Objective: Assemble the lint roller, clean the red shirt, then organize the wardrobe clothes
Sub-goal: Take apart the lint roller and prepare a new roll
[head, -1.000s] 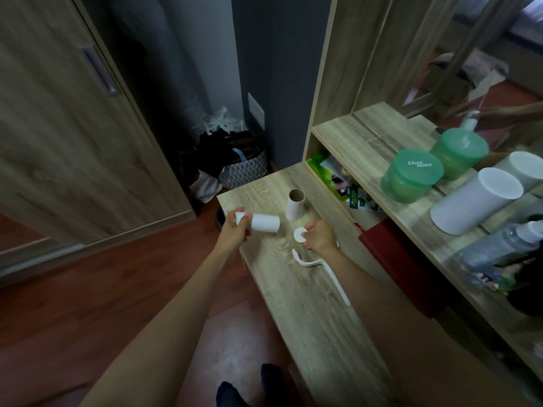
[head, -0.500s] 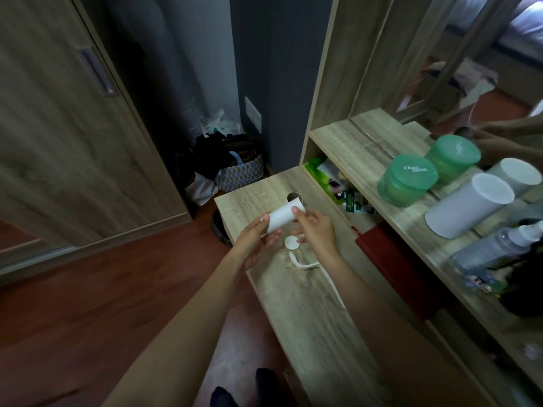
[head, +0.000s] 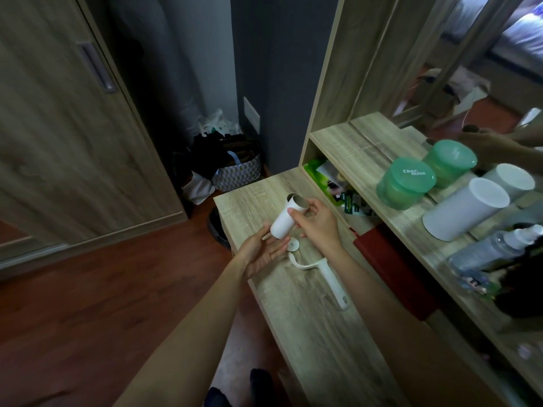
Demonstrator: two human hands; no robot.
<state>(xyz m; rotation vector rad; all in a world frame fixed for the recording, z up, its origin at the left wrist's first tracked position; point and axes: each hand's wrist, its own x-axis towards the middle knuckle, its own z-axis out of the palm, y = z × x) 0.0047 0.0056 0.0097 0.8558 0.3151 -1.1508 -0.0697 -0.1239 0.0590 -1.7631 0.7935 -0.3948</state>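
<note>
My right hand (head: 318, 223) grips the upper end of a white lint roll (head: 282, 223), which is tilted above the wooden table (head: 308, 312). My left hand (head: 261, 251) lies palm up under the roll's lower end with its fingers spread. A brown cardboard rim (head: 296, 198) shows at the roll's top; whether it is the roll's core or a separate tube I cannot tell. A small white round cap (head: 293, 245) rests on the table just below the roll. The white roller handle (head: 329, 277) with its curved arm lies beside my right forearm.
On the right shelf stand a green jar (head: 405, 183), a white canister (head: 464, 210) and a spray bottle (head: 493, 251), with a mirror behind. A dark red item (head: 390, 268) sits under the shelf. A patterned basket (head: 238, 171) and the wardrobe door (head: 73, 127) are left.
The roll passed from my left hand to my right, which left the cap on the table. It now stands tilted, and my left hand has spread out beneath it.
</note>
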